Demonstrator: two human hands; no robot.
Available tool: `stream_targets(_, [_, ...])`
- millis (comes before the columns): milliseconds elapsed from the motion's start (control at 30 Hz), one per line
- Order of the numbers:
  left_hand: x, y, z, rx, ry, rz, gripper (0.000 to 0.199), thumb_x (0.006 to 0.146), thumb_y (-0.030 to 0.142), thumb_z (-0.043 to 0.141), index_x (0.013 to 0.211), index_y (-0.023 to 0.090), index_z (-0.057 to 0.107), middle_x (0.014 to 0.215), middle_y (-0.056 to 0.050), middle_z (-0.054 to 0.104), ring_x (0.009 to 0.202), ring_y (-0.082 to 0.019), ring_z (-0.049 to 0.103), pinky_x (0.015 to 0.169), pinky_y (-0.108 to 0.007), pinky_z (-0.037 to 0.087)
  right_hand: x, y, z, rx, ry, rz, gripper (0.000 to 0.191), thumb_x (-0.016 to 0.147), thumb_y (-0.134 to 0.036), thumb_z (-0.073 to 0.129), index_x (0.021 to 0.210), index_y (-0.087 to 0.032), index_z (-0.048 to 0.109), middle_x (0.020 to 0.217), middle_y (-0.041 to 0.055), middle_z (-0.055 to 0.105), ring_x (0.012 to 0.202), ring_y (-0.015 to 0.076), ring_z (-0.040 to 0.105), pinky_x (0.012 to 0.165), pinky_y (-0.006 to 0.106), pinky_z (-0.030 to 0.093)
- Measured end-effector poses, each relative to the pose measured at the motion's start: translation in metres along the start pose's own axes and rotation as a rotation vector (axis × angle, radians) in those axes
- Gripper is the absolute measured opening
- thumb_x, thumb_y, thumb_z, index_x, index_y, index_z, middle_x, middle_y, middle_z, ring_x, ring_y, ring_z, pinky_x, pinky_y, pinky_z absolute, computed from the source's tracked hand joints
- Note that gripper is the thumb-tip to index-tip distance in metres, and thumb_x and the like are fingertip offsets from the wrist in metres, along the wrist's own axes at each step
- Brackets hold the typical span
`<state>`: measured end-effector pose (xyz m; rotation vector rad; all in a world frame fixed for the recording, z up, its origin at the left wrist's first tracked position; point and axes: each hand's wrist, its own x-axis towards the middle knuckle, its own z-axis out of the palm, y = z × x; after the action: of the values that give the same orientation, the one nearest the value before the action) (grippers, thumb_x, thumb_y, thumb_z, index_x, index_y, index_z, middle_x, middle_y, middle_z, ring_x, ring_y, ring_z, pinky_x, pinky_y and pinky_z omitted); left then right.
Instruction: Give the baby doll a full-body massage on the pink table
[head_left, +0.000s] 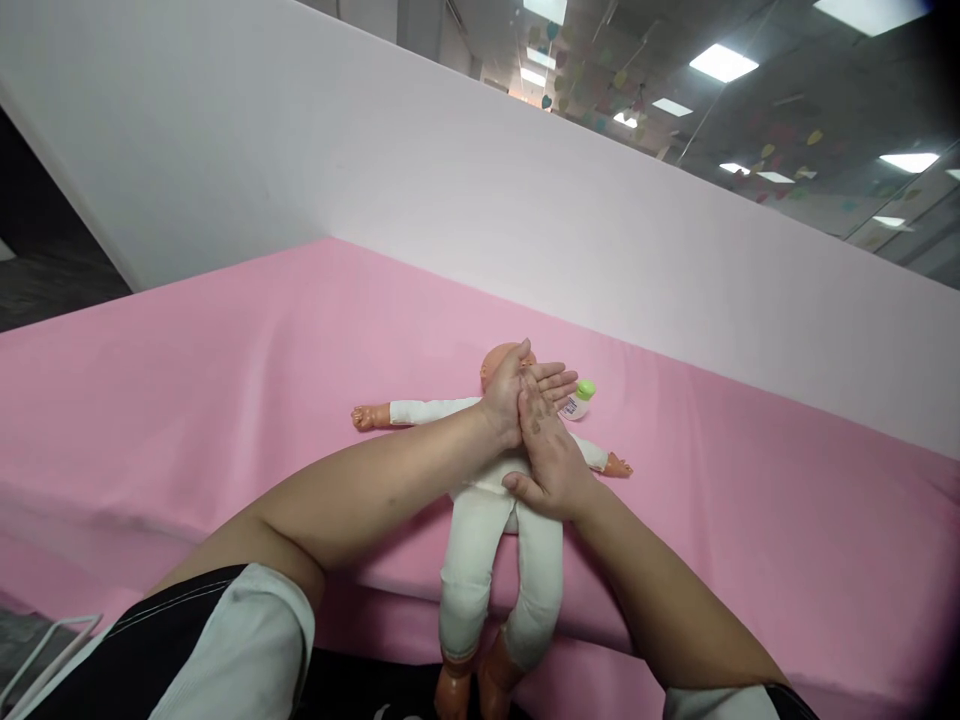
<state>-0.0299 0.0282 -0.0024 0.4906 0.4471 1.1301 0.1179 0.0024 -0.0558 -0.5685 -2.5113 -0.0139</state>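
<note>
My left hand point(517, 395) is held palm up above the doll's chest, with its fingers stretched out to the right. Across that palm lie the straight fingers of my right hand point(555, 455), whose thumb points left. Neither hand shows an object in it. Below them a baby doll point(470, 560) with a white cloth body rests on its back, arms spread wide and feet toward me. My hands cover much of its head and chest. Just right of my left fingertips is a small bottle point(576, 408) with a bright green cap, partly hidden.
A pink cloth point(750, 500) covers the table under the doll, and the doll's lower legs hang over the front edge. Behind the table rises a white partition point(465, 180). A white wire-like frame point(52, 640) shows at the lower left.
</note>
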Motion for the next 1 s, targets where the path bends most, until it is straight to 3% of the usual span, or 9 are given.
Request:
stream_targets(167, [-0.005,-0.019,0.01,-0.007,0.021,-0.032,0.073,0.104,0.071,0.049,0.133,0.008,0.072,0.136,-0.026,0.077,0.135,-0.039,0.073,0.121,-0.054,0.054,-0.001,0.016,-0.001,-0.117,0.001,0.139,0.117,0.104,-0.082,0.047,0.181,-0.016,-0.012,0.19,0.0208,0.005,0.176,0.0456,0.008,0.139,0.076,0.012])
stream_targets(333, [0.005,0.011,0.006,0.017,0.061,0.112,0.078,0.104,0.073,0.048,0.137,0.006,0.07,0.141,-0.026,0.075,0.146,-0.036,0.066,0.125,-0.047,0.052,-0.001,0.023,0.002,-0.147,-0.017,0.25,0.105,0.109,-0.081,0.036,0.182,-0.02,-0.008,0.189,0.0197,0.007,0.176,0.0428,0.006,0.137,0.079,0.007])
stream_targets(433, [0.011,0.03,-0.002,0.029,0.053,0.197,0.08,0.104,0.074,0.047,0.143,0.009,0.068,0.143,-0.022,0.075,0.148,-0.032,0.065,0.128,-0.042,0.049,0.0,0.013,0.003,-0.117,-0.029,0.199,0.107,0.108,-0.081,0.039,0.182,-0.019,-0.007,0.188,0.0211,0.015,0.176,0.0416,0.014,0.138,0.077,0.013])
stream_targets(533, [0.013,0.037,-0.008,0.027,0.052,0.181,0.08,0.103,0.076,0.049,0.148,0.012,0.067,0.146,-0.021,0.074,0.147,-0.032,0.066,0.125,-0.042,0.051,0.001,-0.005,0.004,-0.062,-0.047,0.1,0.114,0.105,-0.083,0.044,0.181,-0.017,-0.01,0.188,0.0219,0.014,0.175,0.0414,0.016,0.139,0.073,0.019])
stream_targets(633, [0.011,0.03,-0.007,0.008,0.024,0.098,0.081,0.104,0.076,0.046,0.145,0.01,0.068,0.147,-0.023,0.073,0.145,-0.033,0.067,0.124,-0.043,0.052,0.003,-0.017,0.006,-0.038,-0.044,0.026,0.121,0.102,-0.088,0.046,0.18,-0.019,-0.016,0.19,0.02,0.005,0.176,0.0425,0.01,0.14,0.071,0.019])
stream_targets(733, [0.006,0.016,-0.003,-0.001,-0.022,0.014,0.082,0.105,0.076,0.044,0.139,0.007,0.071,0.144,-0.025,0.074,0.144,-0.035,0.068,0.127,-0.045,0.049,0.005,-0.012,0.007,-0.037,-0.004,0.016,0.115,0.105,-0.086,0.038,0.179,-0.021,-0.021,0.191,0.0171,-0.002,0.177,0.0401,0.004,0.141,0.07,0.015])
stream_targets(867, [0.0,0.002,0.002,0.017,-0.027,-0.033,0.086,0.105,0.081,0.041,0.133,0.006,0.073,0.144,-0.027,0.074,0.144,-0.038,0.067,0.128,-0.049,0.047,0.005,0.007,0.008,-0.105,-0.029,0.106,0.114,0.107,-0.082,0.041,0.177,-0.021,-0.026,0.19,0.0155,-0.008,0.177,0.0401,-0.004,0.14,0.072,0.003])
stream_targets(1000, [0.0,0.011,0.003,0.046,-0.034,0.03,0.09,0.104,0.085,0.037,0.13,0.007,0.074,0.145,-0.027,0.073,0.145,-0.036,0.066,0.128,-0.048,0.048,0.007,0.014,0.004,-0.158,-0.088,0.221,0.113,0.108,-0.079,0.043,0.179,-0.019,-0.021,0.19,0.0172,0.0,0.177,0.0379,-0.002,0.139,0.074,-0.002])
